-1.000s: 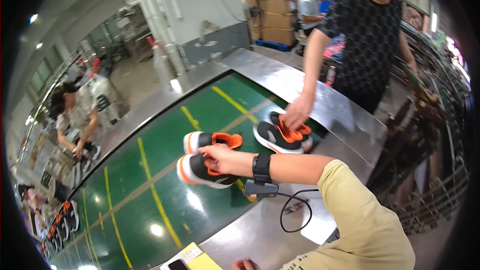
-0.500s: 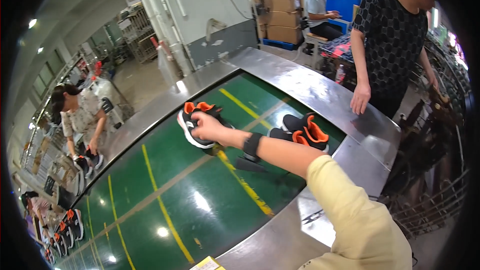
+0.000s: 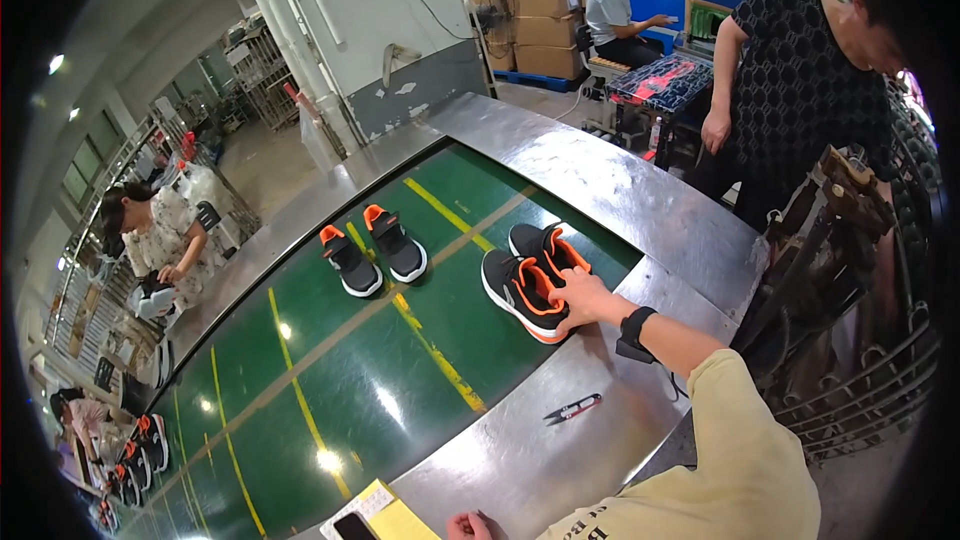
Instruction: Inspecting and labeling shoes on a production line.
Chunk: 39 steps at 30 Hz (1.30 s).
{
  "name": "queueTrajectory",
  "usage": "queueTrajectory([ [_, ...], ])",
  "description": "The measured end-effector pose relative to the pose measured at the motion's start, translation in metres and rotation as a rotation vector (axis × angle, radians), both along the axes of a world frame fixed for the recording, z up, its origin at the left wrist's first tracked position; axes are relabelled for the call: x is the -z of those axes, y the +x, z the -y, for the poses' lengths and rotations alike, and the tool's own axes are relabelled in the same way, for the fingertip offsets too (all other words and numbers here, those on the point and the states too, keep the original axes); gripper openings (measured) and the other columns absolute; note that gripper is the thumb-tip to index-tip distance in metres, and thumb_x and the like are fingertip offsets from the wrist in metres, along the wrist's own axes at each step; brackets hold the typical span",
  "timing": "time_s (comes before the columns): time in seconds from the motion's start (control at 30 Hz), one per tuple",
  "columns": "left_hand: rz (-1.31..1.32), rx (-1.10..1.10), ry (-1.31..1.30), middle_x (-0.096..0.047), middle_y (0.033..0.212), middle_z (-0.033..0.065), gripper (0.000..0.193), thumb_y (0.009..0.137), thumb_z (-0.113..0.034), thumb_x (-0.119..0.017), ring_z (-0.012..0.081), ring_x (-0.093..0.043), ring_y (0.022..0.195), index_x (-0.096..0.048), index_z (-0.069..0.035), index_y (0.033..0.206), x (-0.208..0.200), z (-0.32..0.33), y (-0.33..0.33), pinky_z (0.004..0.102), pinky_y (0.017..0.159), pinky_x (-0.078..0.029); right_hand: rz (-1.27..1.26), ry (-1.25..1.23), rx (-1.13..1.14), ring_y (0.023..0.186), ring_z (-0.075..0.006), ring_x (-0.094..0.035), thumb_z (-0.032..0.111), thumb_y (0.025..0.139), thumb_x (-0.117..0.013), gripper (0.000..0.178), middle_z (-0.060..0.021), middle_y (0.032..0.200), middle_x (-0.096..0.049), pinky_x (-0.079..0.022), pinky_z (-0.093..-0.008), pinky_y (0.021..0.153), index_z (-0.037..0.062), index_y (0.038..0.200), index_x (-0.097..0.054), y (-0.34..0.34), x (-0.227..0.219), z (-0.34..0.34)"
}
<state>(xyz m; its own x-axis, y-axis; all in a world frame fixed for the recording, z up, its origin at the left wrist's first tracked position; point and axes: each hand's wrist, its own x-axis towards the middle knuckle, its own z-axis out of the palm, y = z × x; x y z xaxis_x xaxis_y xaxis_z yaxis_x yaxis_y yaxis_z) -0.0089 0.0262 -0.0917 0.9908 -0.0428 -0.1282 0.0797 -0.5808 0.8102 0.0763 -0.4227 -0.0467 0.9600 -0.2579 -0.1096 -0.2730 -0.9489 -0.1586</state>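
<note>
My right hand [image 3: 590, 300], with a black band on the wrist, is closed on the heel of a black sneaker [image 3: 522, 300] with orange lining and white sole. Its mate, another black sneaker [image 3: 545, 242], lies right behind it on the green conveyor belt [image 3: 370, 360]. To the left on the belt, two similar strap sneakers [image 3: 397, 248] stand side by side with nobody touching them. Only a bit of my left hand [image 3: 470, 526] shows at the lower edge, near a yellow pad [image 3: 400, 518]; its fingers are mostly cut off.
Thread snips [image 3: 574, 409] lie on the metal rim [image 3: 500, 460], and a dark phone [image 3: 352, 526] rests by the pad. One co-worker [image 3: 810, 80] stands at right beside a rack; another [image 3: 165, 235] works at left. More sneakers [image 3: 135, 460] line the far left belt.
My right hand has let go of the strap sneakers on the left and moved right to the other pair. The snips and part of my left hand have come into view.
</note>
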Motion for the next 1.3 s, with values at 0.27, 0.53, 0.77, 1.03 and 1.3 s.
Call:
queueTrajectory([
  [0.27, -0.176, 0.169, -0.165, -0.061, 0.089, 0.0126, 0.040, 0.086, -0.025, -0.061, 0.0175, -0.061, 0.064, -0.044, -0.002, 0.114, -0.015, 0.023, 0.021, 0.0308, 0.056, -0.049, 0.210, 0.122, -0.187, 0.093, -0.0308, -0.055, 0.046, 0.059, -0.074, 0.048, -0.0130, 0.094, -0.057, -0.048, -0.0411, 0.076, 0.0117, 0.092, -0.067, -0.034, -0.053, -0.100],
  [0.53, -0.286, -0.111, -0.559, -0.049, 0.108, 0.0115, 0.075, 0.082, -0.016, -0.060, 0.0180, -0.053, 0.091, -0.013, -0.009, 0.140, -0.035, 0.064, 0.019, 0.0273, 0.067, -0.048, 0.234, 0.340, -0.513, 0.090, -0.0322, -0.056, 0.033, 0.067, -0.073, 0.037, -0.0154, 0.096, -0.053, -0.050, -0.0406, 0.069, 0.0129, 0.096, -0.063, -0.122, -0.042, -0.226],
  [0.77, -0.586, -0.204, -1.369, -0.062, 0.106, 0.0116, 0.033, 0.086, -0.015, -0.042, 0.0216, -0.061, 0.098, -0.052, 0.001, 0.113, -0.016, -0.014, 0.011, 0.0342, 0.089, -0.049, 0.566, 0.478, -0.165, 0.089, -0.0298, -0.058, 0.013, 0.072, -0.067, 0.029, -0.0094, 0.105, -0.059, -0.048, -0.0365, 0.074, 0.0075, 0.100, -0.062, -0.126, -0.033, -0.168],
  [1.03, -0.384, -0.195, -1.407, -0.063, 0.094, 0.0074, 0.007, 0.083, 0.004, -0.052, 0.0150, -0.061, 0.082, -0.058, 0.003, 0.082, -0.026, 0.000, -0.002, 0.0287, 0.077, -0.052, 0.253, 0.182, 0.002, 0.098, -0.0306, -0.051, 0.013, 0.072, -0.068, 0.026, -0.0123, 0.100, -0.058, -0.043, -0.0415, 0.079, 0.0062, 0.097, -0.062, -0.131, 0.027, -0.132],
  [1.3, -0.350, -0.225, -1.361, -0.061, 0.084, 0.0056, 0.011, 0.082, -0.005, -0.051, 0.0160, -0.061, 0.075, -0.058, 0.002, 0.089, -0.034, 0.011, -0.001, 0.0288, 0.072, -0.052, 0.457, 0.926, 0.298, 0.060, -0.0174, -0.055, 0.014, 0.088, -0.054, 0.012, -0.0060, 0.072, -0.058, -0.048, -0.0300, 0.059, 0.0026, 0.090, -0.058, -0.124, 0.065, -0.114],
])
